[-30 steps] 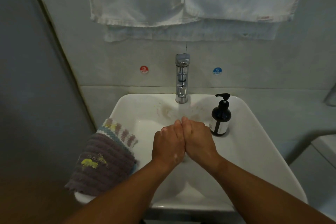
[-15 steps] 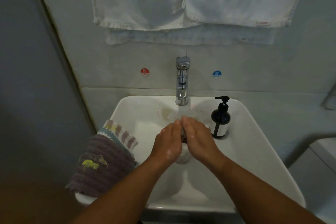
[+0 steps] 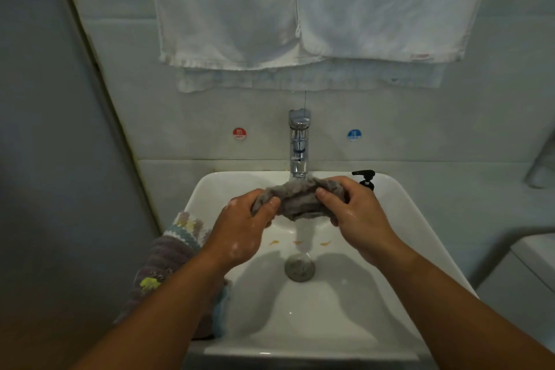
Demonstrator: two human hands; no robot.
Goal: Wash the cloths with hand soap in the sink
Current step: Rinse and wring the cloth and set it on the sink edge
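Grey cloth stretched between left hand and right hand, both gripping it

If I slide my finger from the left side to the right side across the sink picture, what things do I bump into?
Striped cloth → left hand → grey cloth under the tap → right hand → soap pump.
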